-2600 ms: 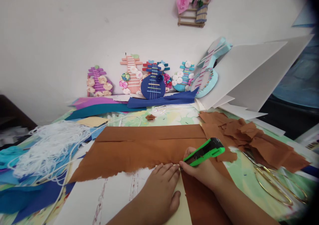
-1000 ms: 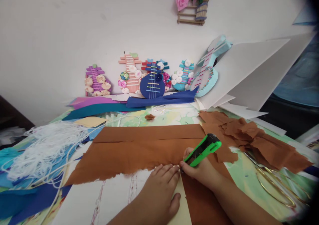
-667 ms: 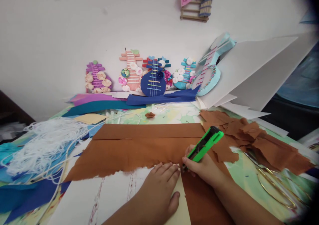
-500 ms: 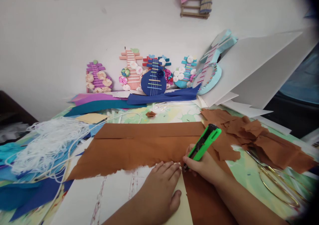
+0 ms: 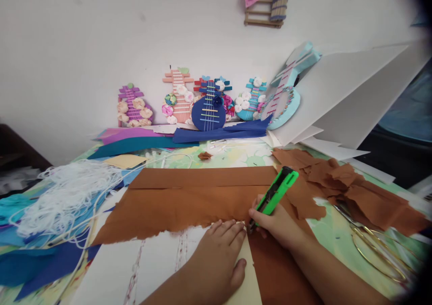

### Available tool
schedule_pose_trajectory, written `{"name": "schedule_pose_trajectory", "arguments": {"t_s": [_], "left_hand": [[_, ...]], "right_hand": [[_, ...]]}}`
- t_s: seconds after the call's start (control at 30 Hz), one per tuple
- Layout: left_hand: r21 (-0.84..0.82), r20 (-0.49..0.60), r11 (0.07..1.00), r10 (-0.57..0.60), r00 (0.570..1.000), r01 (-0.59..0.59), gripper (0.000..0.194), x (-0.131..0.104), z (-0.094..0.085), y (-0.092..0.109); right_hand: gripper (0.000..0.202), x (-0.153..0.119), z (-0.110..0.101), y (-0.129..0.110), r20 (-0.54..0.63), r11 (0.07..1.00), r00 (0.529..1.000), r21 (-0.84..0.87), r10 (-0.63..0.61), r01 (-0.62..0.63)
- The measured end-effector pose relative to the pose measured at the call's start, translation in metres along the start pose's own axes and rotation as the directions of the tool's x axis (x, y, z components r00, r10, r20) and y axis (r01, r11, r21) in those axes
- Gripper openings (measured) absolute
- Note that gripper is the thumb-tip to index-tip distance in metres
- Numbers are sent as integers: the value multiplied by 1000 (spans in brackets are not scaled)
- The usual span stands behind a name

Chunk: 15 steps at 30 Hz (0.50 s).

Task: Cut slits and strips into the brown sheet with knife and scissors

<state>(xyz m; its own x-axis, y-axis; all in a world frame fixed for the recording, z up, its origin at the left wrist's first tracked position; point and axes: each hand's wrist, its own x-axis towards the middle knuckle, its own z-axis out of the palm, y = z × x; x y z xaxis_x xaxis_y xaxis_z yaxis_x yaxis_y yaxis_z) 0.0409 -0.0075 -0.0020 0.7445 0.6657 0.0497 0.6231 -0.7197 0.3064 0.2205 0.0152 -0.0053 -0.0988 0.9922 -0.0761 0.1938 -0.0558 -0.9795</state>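
My right hand (image 5: 272,224) grips a green and black utility knife (image 5: 277,190), its tip pointing down at the right edge of a pale board. Beside it my left hand (image 5: 221,253) lies flat, fingers stretched forward, pressing on the white and cream sheet (image 5: 111,264), which bears reddish lines. Brown paper (image 5: 189,201) with a ragged near edge spreads beyond my fingertips. More brown paper (image 5: 276,269) lies under the sheet's right side and below my right wrist. The knife's blade cannot be made out.
Torn brown paper (image 5: 367,188) and gold-handled scissors (image 5: 378,246) lie at the right. Tangled white cord (image 5: 67,197) sits on blue paper at the left. Several decorated model lutes, one dark blue (image 5: 208,111), lean against the wall. Large white boards (image 5: 340,89) stand behind right.
My right hand and the knife have shifted very slightly. My left hand stays flat on the sheet; the camera view has moved a little.
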Motion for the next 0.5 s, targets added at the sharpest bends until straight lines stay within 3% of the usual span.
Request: {"name": "schedule_pose_trajectory", "arguments": {"t_s": [0.17,0.33,0.5], "left_hand": [[-3,1,1000,-1,1000,1,46,0,2,0],[-1,-3,1000,4,1000,-4,47,-1,2,0],[0,21,1000,-7,1000,7,47,-1,-2,1]], "right_hand": [[20,1,-2,1,8,997,999,69,41,-41],[19,1,-1,1,65,1000,998,-28,12,-10],[19,0,3,-3,32,990,998,-137,51,-46]]}}
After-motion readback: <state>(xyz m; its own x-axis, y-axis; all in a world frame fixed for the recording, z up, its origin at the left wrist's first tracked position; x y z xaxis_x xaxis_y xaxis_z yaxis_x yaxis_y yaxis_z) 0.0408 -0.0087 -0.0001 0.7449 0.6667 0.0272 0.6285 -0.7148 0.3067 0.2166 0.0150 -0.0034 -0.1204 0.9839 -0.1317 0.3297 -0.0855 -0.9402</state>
